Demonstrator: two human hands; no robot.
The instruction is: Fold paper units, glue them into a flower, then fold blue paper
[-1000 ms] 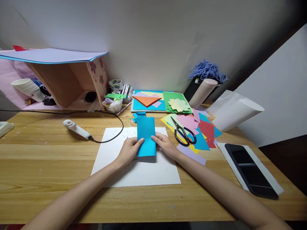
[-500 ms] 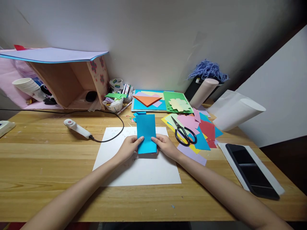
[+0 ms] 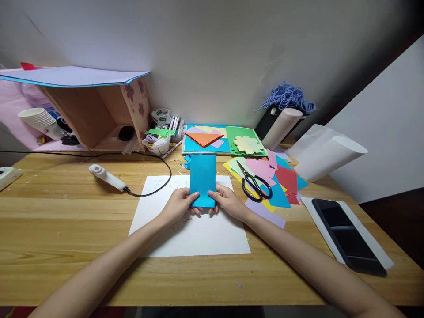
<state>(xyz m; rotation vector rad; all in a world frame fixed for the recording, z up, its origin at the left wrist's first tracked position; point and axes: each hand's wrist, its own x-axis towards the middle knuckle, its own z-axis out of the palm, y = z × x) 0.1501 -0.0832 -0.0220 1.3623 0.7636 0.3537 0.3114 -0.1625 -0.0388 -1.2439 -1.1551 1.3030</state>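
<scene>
A blue paper rectangle (image 3: 203,179) stands tilted up above a white sheet (image 3: 159,243) on the desk. My left hand (image 3: 179,204) grips its lower left edge, thumb in front and fingers behind. On the lower right edge, my right hand (image 3: 228,202) holds it the same way. Some fingertips of both hands show beneath the paper's bottom edge. Black-handled scissors (image 3: 253,181) lie on coloured paper pieces (image 3: 286,179) to the right of my right hand.
A white corded device (image 3: 107,177) lies left of the sheet, its black cable curving behind. A phone (image 3: 347,236) rests at the right. Farther back stand an open box (image 3: 135,110), a tub of scraps (image 3: 157,145), stacked coloured papers (image 3: 188,145) and paper rolls (image 3: 283,128).
The blue paper has shifted slightly up and its bottom edge is higher, so more fingertips show below it. Both hands have kept their hold.
</scene>
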